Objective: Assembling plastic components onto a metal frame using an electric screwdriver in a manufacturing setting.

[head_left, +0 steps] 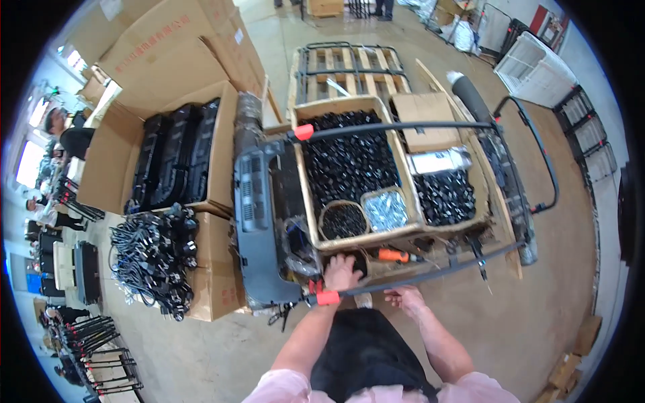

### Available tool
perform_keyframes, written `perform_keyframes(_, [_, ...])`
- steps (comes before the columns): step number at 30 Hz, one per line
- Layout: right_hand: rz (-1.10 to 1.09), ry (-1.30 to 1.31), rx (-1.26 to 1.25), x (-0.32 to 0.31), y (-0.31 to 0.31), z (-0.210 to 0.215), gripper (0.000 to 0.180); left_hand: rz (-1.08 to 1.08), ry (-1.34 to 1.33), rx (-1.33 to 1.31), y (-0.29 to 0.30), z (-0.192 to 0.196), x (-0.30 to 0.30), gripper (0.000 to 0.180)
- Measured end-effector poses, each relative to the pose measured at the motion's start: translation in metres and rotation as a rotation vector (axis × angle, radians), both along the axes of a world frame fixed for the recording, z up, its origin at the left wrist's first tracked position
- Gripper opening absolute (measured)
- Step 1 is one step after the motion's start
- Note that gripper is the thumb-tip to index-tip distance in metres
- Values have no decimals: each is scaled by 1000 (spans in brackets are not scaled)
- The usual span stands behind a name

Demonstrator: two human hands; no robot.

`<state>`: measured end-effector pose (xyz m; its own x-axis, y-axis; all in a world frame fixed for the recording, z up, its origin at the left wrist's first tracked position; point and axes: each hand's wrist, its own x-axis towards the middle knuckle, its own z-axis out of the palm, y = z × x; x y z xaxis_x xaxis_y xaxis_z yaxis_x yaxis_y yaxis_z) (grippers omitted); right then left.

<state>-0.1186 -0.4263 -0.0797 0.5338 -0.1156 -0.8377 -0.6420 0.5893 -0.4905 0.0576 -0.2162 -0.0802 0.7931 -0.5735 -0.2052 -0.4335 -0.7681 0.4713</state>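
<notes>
My left hand [342, 272] reaches over the near edge of the work table, fingers stretched forward at a small dark container [361, 264]; whether the fingertips touch anything in it is hidden. Just below the near bar, my right hand [405, 299] is closed, its fingers drawn together; anything in them is too small to make out. A black tube frame [430, 269] with red end pieces [328, 297] lies across the table. At its left end sits a dark grey plastic console [259, 235]. An orange-handled tool [393, 255] lies right of my left hand.
Wooden-edged bins of black parts [349, 161] and a small tub of silvery pieces [385, 209] fill the table. A silver cylinder [440, 160] lies to the right. Left stand cartons [218, 269] with black panels and bundled cables [154, 255]. Behind is a pallet [349, 74].
</notes>
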Motion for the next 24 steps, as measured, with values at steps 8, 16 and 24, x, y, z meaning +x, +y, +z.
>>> perform_keyframes(8, [-582, 134, 43, 113, 9, -126, 24, -150, 64, 158, -8, -2, 1, 46])
perform_keyframes(16, [-700, 266, -145, 134, 6, -124, 30, 110, 217, -304, 4, -28, 7, 21])
perform_keyframes(24, [-678, -98, 378, 83, -48, -94, 17, 627, 1083, -743, 4, -43, 20, 20])
